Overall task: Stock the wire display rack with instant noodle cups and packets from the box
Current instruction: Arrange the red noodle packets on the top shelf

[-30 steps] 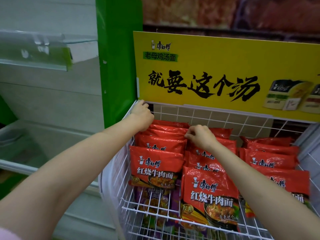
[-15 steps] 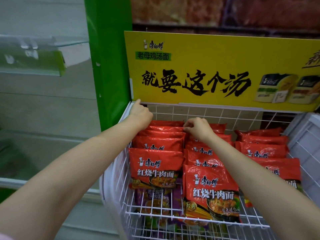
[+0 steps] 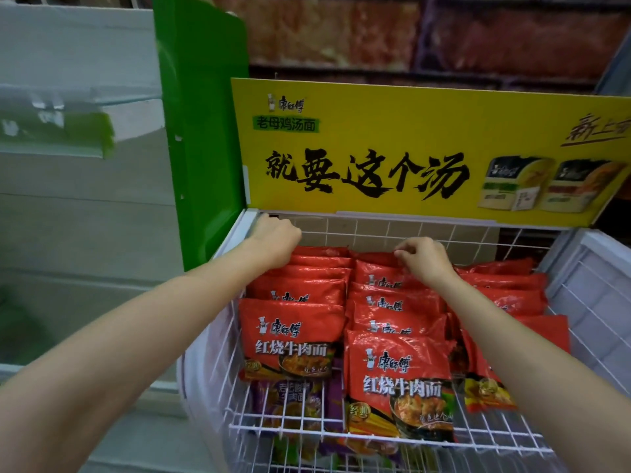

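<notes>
A: Starting with the head view, report hand states.

B: Left hand (image 3: pixel 275 237): fingers curled into a fist at the back-left corner of the wire rack (image 3: pixel 386 435), knuckles against the rear packets of the left stack (image 3: pixel 300 288). Whether the fingers grip the rim or a packet cannot be determined. Right hand (image 3: pixel 425 259): fingertips pinch the top edge of the rearmost red packet (image 3: pixel 375 259) in the middle stack (image 3: pixel 396 319).

A: Location of the stock?

B: Red noodle packets lie in three overlapping rows inside the upper basket of the wire rack. Taking the basket centre as the dial: left stack at 9 o'clock, middle stack at centre, right stack (image 3: pixel 512 295) at 3 o'clock, partly hidden by the right forearm. Front packets at 6 and 7 o'clock rest against the front wires.

A: Other items?

B: Purple packets (image 3: pixel 290 401) show through the wires below the left stack, at 7 o'clock. Yellow sign (image 3: pixel 409 138) stands upright along the rear edge, at 12 o'clock. Green panel (image 3: pixel 201 131) stands at 10 o'clock, touching the sign's left end. White crate (image 3: pixel 594 295) sits just beside the basket at 3 o'clock.
</notes>
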A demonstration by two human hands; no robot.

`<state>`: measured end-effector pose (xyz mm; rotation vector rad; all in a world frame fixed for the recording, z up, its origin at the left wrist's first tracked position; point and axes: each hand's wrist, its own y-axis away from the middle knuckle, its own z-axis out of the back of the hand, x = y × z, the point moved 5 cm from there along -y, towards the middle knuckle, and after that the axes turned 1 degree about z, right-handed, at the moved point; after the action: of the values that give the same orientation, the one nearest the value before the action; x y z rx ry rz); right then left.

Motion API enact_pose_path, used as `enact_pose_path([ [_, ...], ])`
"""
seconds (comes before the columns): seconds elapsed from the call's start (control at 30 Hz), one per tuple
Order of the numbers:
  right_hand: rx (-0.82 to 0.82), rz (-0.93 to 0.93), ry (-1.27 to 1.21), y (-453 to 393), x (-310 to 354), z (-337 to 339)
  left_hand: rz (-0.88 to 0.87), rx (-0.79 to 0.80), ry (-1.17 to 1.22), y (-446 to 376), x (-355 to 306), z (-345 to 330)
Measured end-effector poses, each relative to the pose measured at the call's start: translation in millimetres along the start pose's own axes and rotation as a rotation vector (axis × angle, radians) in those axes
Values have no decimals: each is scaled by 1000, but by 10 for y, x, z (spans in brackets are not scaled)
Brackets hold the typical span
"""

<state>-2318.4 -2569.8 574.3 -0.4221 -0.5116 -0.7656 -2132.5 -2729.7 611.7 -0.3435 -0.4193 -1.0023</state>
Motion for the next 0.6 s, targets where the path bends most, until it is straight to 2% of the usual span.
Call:
enact_pose_path([
  [0.17, -9, 2, 40, -98, -268, 311, -32, -35, 273, -291, -435, 199],
  [0.27, 63, 56, 128, -188, -338, 395, -35, -65, 355, -496, -767, 310],
  [0.47, 261, 210, 365, -335, -379, 212, 46, -60, 108, -699, -1134, 430],
  [0.6, 227, 337, 555, -348, -379, 135, 70, 1, 7, -652, -1252, 363],
])
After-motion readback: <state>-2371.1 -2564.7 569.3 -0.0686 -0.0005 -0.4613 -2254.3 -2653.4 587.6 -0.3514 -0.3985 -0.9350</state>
